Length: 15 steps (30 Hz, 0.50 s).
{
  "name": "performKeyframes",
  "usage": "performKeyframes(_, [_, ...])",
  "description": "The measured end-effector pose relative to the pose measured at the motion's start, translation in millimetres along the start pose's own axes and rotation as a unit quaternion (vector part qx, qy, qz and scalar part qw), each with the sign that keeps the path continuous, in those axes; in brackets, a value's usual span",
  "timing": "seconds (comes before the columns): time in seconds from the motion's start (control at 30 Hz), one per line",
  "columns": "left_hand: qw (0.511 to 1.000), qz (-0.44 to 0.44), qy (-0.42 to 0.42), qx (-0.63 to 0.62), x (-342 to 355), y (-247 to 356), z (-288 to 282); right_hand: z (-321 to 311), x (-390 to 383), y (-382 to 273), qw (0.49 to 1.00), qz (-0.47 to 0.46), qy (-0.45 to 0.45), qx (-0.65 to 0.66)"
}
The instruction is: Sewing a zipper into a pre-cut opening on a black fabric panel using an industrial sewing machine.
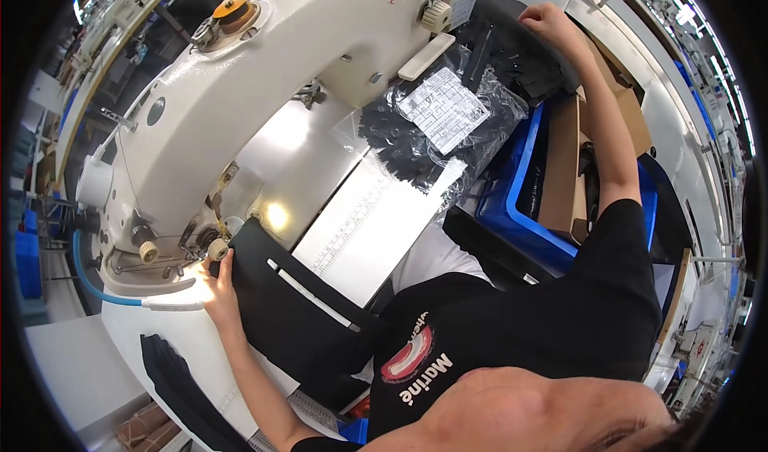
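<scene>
My left hand is at the white sewing machine's needle end, fingers closed beside a small pale knob; what they grip is unclear in the glare. Just right of it lies a black fabric panel with a narrow white slot or strip. My right hand is raised at the upper right, fingers curled at the far edge of a pile of black pieces; anything between them is too small to make out. A plastic bag of black pieces with a printed label lies below that pile.
A blue crate holding cardboard boxes stands at the right. A white ruled board lies centre, a dark fabric strip at lower left. A blue hose curves round the machine's left. Other workbenches line both rims.
</scene>
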<state>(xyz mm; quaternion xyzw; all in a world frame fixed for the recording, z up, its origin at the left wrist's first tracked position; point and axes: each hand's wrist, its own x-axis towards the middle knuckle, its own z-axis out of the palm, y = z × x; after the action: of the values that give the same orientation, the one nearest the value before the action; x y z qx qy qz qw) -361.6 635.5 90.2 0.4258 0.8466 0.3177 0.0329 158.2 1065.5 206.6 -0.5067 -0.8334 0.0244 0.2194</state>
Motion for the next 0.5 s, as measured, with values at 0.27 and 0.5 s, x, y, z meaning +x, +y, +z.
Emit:
performKeyframes(0.27, [0.964, -0.139, -0.115, -0.197, 24.4, -51.9, 19.5, 67.6, 97.4, 13.3, 0.972, -0.026, -0.069, -0.224])
performKeyframes(0.5, [0.908, -0.049, -0.044, -0.415, 31.9, -41.3, 34.2, 57.8, 105.1, 55.7, 0.961, 0.008, -0.02, -0.277])
